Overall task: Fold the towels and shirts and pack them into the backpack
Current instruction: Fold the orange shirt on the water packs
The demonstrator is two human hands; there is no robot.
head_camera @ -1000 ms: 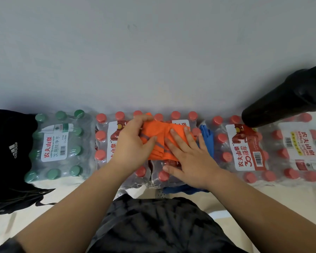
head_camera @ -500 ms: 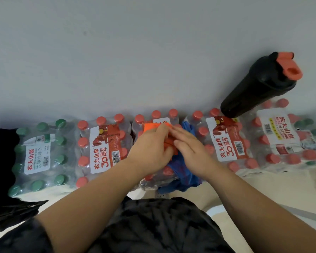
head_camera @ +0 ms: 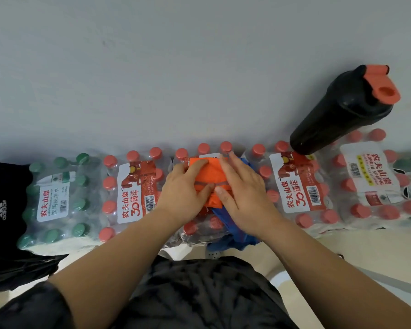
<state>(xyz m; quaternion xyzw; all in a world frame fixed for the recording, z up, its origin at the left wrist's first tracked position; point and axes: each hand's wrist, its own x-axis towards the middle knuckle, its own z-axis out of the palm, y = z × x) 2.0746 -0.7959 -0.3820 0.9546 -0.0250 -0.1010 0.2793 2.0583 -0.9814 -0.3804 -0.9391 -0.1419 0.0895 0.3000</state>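
You're facing a plain grey wall (head_camera: 199, 67) in flat, even light. Shrink-wrapped water packs run along its base: a green-capped pack (head_camera: 55, 198) at left, red-capped packs (head_camera: 301, 184) to its right, and a black shaker bottle (head_camera: 342, 115) with an orange lid on top. The floor (head_camera: 342, 252) is pale.

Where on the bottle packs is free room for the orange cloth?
Free: the green-capped pack beside the black backpack; the red-capped pack beside the left hand. Crowded: the middle, where it and the right hand press the orange cloth, blue cloth alongside.
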